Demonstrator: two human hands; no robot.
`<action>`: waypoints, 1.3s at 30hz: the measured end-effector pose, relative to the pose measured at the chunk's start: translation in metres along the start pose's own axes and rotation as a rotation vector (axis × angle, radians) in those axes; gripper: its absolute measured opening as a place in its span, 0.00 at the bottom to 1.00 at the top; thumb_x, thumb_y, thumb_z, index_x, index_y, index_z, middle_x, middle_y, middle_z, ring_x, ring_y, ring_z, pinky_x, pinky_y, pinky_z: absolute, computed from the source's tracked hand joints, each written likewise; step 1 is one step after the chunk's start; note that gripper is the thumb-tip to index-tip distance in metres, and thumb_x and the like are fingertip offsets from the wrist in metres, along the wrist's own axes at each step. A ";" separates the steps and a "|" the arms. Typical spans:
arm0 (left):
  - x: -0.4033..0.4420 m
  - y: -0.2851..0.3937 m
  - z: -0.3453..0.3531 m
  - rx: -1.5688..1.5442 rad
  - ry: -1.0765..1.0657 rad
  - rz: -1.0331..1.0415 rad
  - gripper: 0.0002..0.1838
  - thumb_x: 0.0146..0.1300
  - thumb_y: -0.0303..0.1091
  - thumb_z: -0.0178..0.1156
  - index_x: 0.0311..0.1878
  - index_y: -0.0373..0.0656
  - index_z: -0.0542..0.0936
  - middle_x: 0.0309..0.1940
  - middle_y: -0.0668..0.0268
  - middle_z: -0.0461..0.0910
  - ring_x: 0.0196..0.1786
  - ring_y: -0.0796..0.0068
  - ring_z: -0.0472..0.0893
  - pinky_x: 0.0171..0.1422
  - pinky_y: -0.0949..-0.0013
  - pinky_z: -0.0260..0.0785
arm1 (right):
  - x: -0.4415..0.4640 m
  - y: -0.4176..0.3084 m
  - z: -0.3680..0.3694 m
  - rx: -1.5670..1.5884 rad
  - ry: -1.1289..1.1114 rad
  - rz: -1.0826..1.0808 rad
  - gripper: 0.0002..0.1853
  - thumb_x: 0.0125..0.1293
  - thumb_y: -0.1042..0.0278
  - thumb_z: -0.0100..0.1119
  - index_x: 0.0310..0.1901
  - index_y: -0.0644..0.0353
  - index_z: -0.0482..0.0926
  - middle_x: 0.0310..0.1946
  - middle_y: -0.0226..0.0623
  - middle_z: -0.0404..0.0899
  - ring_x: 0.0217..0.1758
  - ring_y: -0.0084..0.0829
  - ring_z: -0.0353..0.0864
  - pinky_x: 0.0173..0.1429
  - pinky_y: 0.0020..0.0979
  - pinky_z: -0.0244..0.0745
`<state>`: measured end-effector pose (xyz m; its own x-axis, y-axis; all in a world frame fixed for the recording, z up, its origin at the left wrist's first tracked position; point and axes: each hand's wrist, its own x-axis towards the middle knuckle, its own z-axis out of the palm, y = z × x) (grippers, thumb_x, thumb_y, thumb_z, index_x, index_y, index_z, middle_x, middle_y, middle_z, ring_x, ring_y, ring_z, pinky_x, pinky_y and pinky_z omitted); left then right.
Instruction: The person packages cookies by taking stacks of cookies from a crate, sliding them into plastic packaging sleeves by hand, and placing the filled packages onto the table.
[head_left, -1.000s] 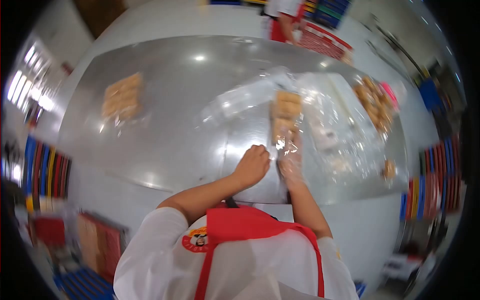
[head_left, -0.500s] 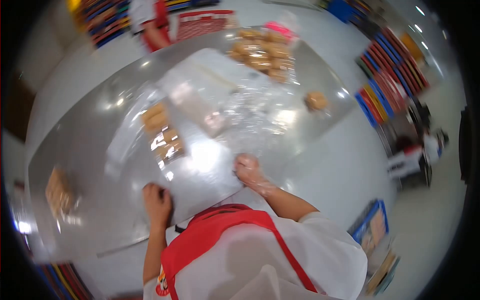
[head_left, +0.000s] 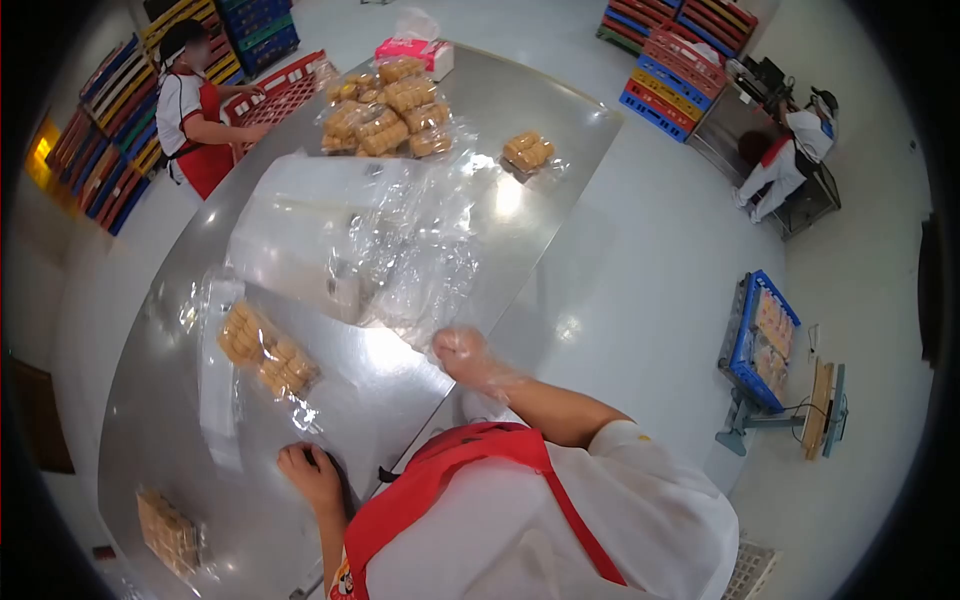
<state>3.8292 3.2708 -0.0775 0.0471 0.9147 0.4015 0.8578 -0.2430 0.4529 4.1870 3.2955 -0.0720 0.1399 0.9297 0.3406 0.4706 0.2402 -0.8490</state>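
Note:
My left hand point(head_left: 312, 476) rests bare on the steel table point(head_left: 375, 455), fingers curled and nothing visible in them. Just beyond it lies a clear bag of bread rolls point(head_left: 268, 350), untouched. My right hand point(head_left: 464, 357), in a clear plastic glove, is closed at the table's front edge, beside a spread of clear plastic bags point(head_left: 425, 260); whether it pinches one cannot be made out. A flat white stack of bags point(head_left: 300, 225) lies to the left of them.
Bagged rolls are piled point(head_left: 390, 110) at the far end, near a pink tissue box point(head_left: 415, 55). A small bag point(head_left: 528, 151) lies right, another pack point(head_left: 168, 532) lower left. Two people point(head_left: 195, 120) point(head_left: 800, 150) stand away from me, near crates point(head_left: 670, 85).
The view has swung to the right. My right hand has left the bagged rolls and moved to the loose bags by the edge. My left hand lies apart from it.

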 end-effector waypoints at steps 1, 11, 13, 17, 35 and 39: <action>0.002 -0.005 0.003 0.003 -0.014 -0.015 0.05 0.58 0.25 0.58 0.37 0.36 0.74 0.40 0.53 0.72 0.47 0.50 0.70 0.54 0.53 0.62 | -0.010 0.001 -0.008 0.001 -0.011 0.007 0.05 0.50 0.80 0.47 0.22 0.63 0.73 0.18 0.47 0.69 0.23 0.45 0.72 0.31 0.43 0.66; -0.004 0.002 0.007 -0.042 0.128 -0.158 0.04 0.62 0.26 0.56 0.38 0.36 0.74 0.35 0.56 0.72 0.41 0.57 0.72 0.50 0.58 0.65 | 0.069 0.088 -0.195 -0.320 0.711 0.317 0.12 0.67 0.67 0.51 0.43 0.63 0.81 0.44 0.54 0.83 0.48 0.48 0.82 0.56 0.43 0.74; -0.003 0.014 0.003 -0.100 0.207 -0.292 0.04 0.66 0.27 0.56 0.39 0.36 0.74 0.35 0.59 0.73 0.40 0.63 0.73 0.49 0.63 0.66 | 0.114 0.147 -0.232 -0.519 0.759 0.377 0.15 0.67 0.62 0.54 0.46 0.65 0.80 0.48 0.56 0.82 0.53 0.49 0.81 0.60 0.45 0.72; 0.013 0.064 0.009 -0.114 0.517 -0.446 0.06 0.71 0.28 0.54 0.43 0.35 0.74 0.37 0.63 0.73 0.41 0.71 0.73 0.49 0.70 0.67 | 0.169 0.159 -0.275 -0.610 0.429 0.642 0.20 0.66 0.57 0.59 0.47 0.68 0.80 0.52 0.57 0.80 0.59 0.54 0.77 0.64 0.47 0.71; 0.209 0.351 0.080 -1.023 -0.475 -0.360 0.49 0.51 0.34 0.78 0.73 0.34 0.61 0.65 0.53 0.72 0.64 0.60 0.76 0.63 0.62 0.72 | 0.209 -0.019 -0.273 0.591 -0.314 -0.105 0.07 0.69 0.83 0.55 0.45 0.60 0.76 0.44 0.41 0.81 0.44 0.32 0.82 0.46 0.31 0.80; 0.191 0.364 0.045 -1.072 -0.405 -0.092 0.37 0.47 0.23 0.78 0.61 0.38 0.73 0.57 0.61 0.77 0.61 0.67 0.76 0.65 0.64 0.70 | 0.183 -0.046 -0.252 0.582 -0.286 -0.401 0.14 0.63 0.89 0.56 0.45 0.60 0.76 0.47 0.44 0.82 0.50 0.36 0.85 0.50 0.33 0.81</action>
<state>4.1735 3.3711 0.1283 0.3346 0.9328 0.1343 -0.0011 -0.1421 0.9899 4.4104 3.3845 0.1316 -0.2132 0.7571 0.6176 -0.1081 0.6099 -0.7850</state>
